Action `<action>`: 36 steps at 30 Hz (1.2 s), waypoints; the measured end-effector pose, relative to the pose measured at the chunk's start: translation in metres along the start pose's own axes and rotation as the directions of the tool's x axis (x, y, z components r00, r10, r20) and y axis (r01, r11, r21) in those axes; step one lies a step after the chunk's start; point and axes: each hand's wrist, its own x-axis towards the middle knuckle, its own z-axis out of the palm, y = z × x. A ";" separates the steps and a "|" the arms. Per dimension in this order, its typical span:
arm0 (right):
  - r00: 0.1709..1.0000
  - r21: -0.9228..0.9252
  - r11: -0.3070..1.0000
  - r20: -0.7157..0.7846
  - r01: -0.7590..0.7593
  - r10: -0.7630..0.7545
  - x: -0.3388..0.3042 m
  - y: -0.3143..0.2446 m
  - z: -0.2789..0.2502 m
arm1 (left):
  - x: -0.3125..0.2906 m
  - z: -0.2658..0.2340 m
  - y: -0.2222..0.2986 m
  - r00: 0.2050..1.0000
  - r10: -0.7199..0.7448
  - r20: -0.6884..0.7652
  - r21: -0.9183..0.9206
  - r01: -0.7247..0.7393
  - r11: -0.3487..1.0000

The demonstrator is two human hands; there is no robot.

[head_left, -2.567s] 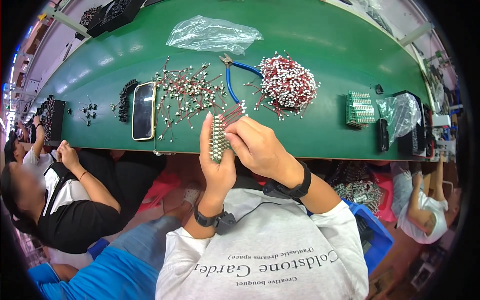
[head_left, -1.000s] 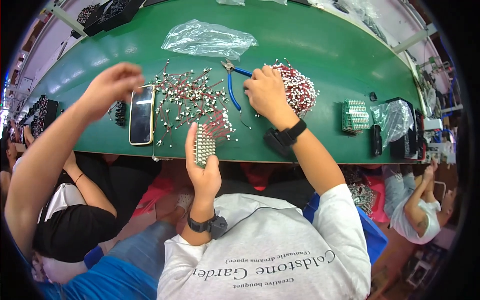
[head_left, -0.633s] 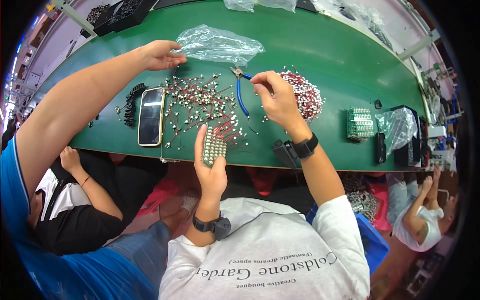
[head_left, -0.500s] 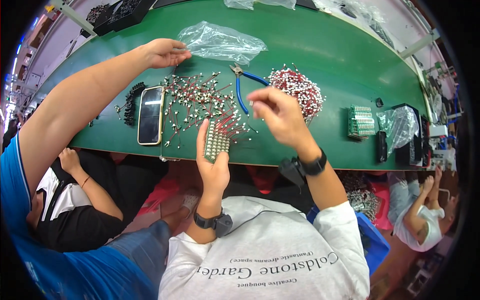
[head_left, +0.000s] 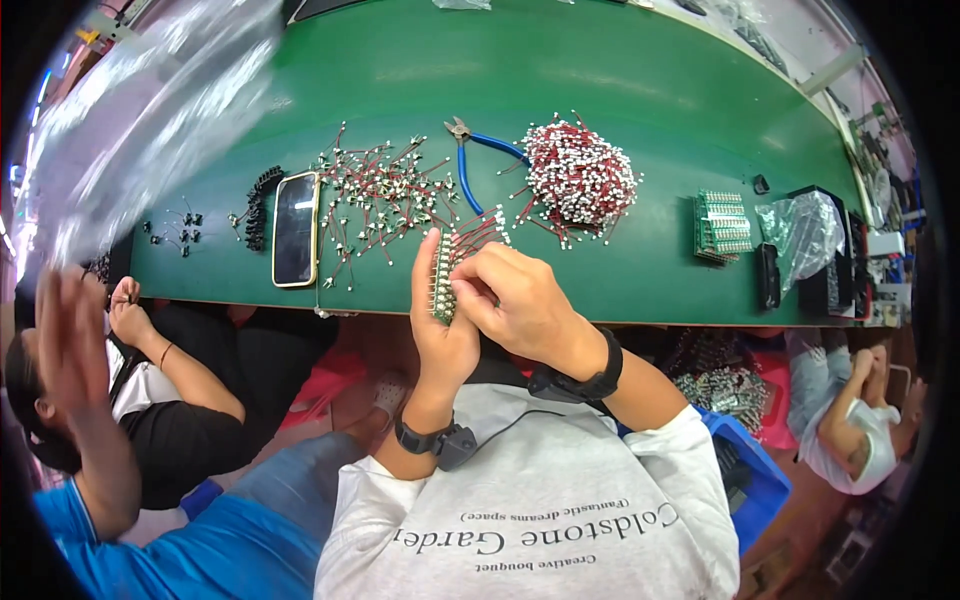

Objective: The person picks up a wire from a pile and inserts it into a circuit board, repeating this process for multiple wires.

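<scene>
Upright in my left hand (head_left: pixel 440 350) is a small green circuit board panel (head_left: pixel 442 280) with rows of metal parts, gripped between thumb and fingers. Red wires with white plugs (head_left: pixel 482 232) fan out from its far side. My right hand (head_left: pixel 530 300) is closed in a pinch against the panel's right face; what its fingertips hold is hidden. Beyond my hands lies a loose spread of short red-wired connectors (head_left: pixel 385 190). Blue-handled cutting pliers (head_left: pixel 463 165) rest between that spread and a dense heap of red-and-white wire connectors (head_left: pixel 578 175).
A phone (head_left: pixel 296 230) lies left of the connectors, beside a row of black parts (head_left: pixel 258 210). Stacked green boards (head_left: pixel 722 225) stand right, near a black box with a clear bag (head_left: pixel 800 240). At left, a co-worker's blurred hand (head_left: pixel 75 340) is beside a raised plastic bag (head_left: pixel 160 110).
My right hand has come down and left onto the panel, which has turned more edge-on. The co-worker's arm has swung back left, and the plastic bag has left the table.
</scene>
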 end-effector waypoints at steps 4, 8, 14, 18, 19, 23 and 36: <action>1.000 -0.064 0.998 0.000 0.029 -0.029 -0.001 -0.003 -0.001 | -0.001 0.005 0.010 1.000 -0.023 0.007 -0.046 0.023 0.999; 0.986 -0.210 0.964 0.059 0.166 -0.157 0.002 -0.006 -0.005 | 0.000 -0.001 0.004 0.994 0.103 0.026 0.207 -0.106 0.973; 0.991 -0.233 0.964 -0.012 0.126 -0.132 -0.004 0.000 0.000 | -0.006 -0.007 -0.005 0.995 0.080 0.056 0.226 -0.090 0.970; 0.995 -0.238 0.967 0.056 0.096 -0.085 -0.010 0.006 0.009 | -0.012 -0.007 -0.006 0.998 -0.029 0.049 0.137 0.022 0.990; 0.996 -0.209 0.974 0.051 0.085 -0.076 -0.009 0.009 0.011 | -0.011 -0.010 -0.005 0.997 -0.049 0.055 0.123 0.042 0.992; 1.000 -0.134 0.991 -0.028 0.010 -0.014 0.018 0.030 -0.002 | -0.001 -0.021 0.003 0.999 -0.025 -0.030 0.053 0.027 0.998; 0.974 -0.679 0.703 0.082 0.210 -0.212 0.067 0.108 -0.026 | 0.000 -0.040 0.001 0.979 -0.128 -0.157 -0.079 0.117 0.990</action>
